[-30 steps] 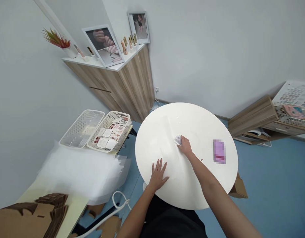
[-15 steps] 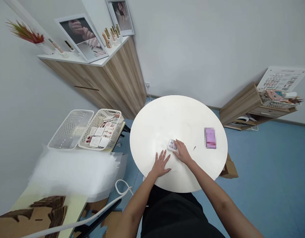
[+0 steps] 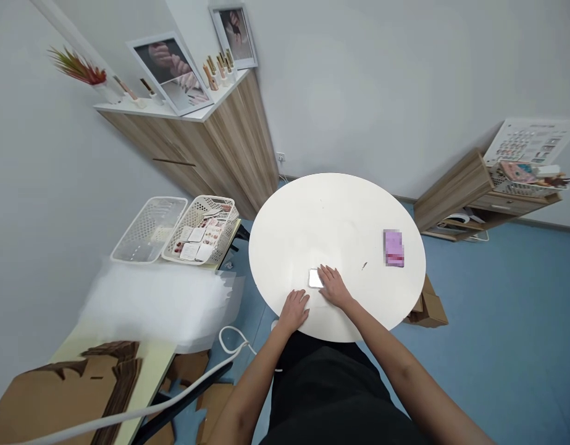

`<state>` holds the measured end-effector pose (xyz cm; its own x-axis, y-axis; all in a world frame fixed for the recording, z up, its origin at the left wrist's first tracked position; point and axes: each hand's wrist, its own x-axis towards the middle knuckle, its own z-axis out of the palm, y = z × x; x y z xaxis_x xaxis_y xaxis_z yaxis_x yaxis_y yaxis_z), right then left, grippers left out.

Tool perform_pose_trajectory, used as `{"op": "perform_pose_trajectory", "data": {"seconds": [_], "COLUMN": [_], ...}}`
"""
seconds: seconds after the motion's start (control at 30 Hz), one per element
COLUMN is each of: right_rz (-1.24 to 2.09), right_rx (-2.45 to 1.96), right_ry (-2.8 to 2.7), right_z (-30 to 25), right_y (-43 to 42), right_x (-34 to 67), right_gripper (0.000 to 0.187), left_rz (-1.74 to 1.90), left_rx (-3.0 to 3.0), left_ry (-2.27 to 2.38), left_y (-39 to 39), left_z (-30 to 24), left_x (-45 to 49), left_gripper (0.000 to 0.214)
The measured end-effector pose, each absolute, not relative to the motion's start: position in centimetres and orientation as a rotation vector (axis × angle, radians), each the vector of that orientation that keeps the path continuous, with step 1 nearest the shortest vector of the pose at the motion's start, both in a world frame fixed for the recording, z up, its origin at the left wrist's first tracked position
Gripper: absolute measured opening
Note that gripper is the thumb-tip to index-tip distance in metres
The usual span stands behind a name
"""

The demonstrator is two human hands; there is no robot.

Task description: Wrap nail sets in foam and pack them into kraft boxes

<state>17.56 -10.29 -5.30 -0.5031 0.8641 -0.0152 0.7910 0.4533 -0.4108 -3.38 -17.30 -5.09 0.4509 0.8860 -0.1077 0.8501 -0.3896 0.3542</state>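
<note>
A small flat rectangular case with a bright white upper face lies on the white round table. My right hand grips its right end, with fingers over the far edge and the thumb at the near edge; part of the case is hidden under them. Left of the case, my left hand rests on the tabletop near its front edge. Its fingers lie on the surface, slightly bent, and hold nothing. A purple packet, blurred by pixels, lies at the table's right side.
A small dark mark or scrap is on the table. On the left stand a white basket of cards and a second basket, with white sheets and flat cardboard nearer. Cardboard boxes sit on the floor at right.
The case showed a clear face with small purplish pieces; now its face is plain white. My left hand has drawn back slightly, its fingers less spread. The whole view has shifted a little.
</note>
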Motion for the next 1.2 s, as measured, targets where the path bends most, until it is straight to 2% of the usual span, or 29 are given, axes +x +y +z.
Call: {"op": "perform_pose_trajectory", "data": {"seconds": [0.17, 0.53, 0.7, 0.9, 1.1, 1.2], "right_rz": [0.478, 0.382, 0.581, 1.041, 1.126, 1.107], "right_rx": [-1.478, -1.678, -1.611, -1.768, -2.07, -2.166], "right_ry": [-2.368, -2.336, -2.177, -1.829, -1.696, -1.689], "right_z": [-4.4, -5.4, -3.9, -3.7, -4.0, -3.9], "right_y": [-13.8, -19.3, -17.4, -13.1, -11.0, -10.5], "right_x": [18.6, 19.8, 20.0, 19.9, 19.4, 18.9], "right_gripper": [0.041, 0.025, 0.013, 0.02, 0.021, 0.02], "left_rz": [0.092, 0.45, 0.443, 0.309, 0.371, 0.518], "left_rx": [2.404, 2.259, 2.063, 1.831, 1.816, 2.104], "left_ry": [1.52, 1.329, 1.296, 1.443, 1.784, 1.806], "left_y": [-15.3, -15.7, -15.1, -12.7, -12.7, -14.2], "left_z": [-4.7, -4.2, -3.3, -2.7, -2.7, -2.7], "left_x": [-2.3, -2.8, -3.5, -3.3, -1.9, -0.6], "left_gripper": [0.024, 0.014, 0.013, 0.011, 0.023, 0.026]}}
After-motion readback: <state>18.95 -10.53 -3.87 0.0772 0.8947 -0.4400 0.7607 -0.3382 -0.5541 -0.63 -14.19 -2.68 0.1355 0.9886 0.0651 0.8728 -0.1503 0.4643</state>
